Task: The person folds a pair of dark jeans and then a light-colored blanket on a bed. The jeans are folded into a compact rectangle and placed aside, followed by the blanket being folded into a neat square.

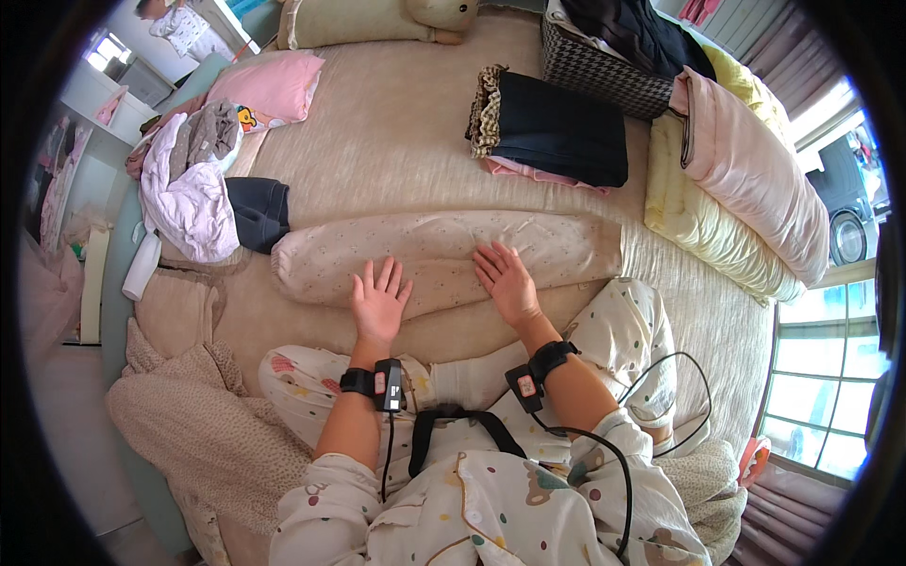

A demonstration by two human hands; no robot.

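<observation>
A pale pink-beige pair of patterned trousers (439, 237), folded lengthwise, lies flat across the bed in front of me. Its gathered cuff is at the left and its straight end at the right. My left hand (378, 304) is over the near edge of the trousers, fingers spread, holding nothing. Farther right, my right hand (508, 286) is also empty, with its fingers slightly apart over the cloth. Whether either hand presses on the fabric I cannot tell. Both wrists carry black strapped devices with cables.
Back right is a folded dark stack of clothes (559, 131), beside a houndstooth basket (601, 74) and rolled quilts (750, 184). Crumpled clothes (191, 184), dark folded cloth (258, 212), a white cylinder (142, 267) and a pink pillow (265, 85) lie left. A person (185, 32) stands beyond the bed.
</observation>
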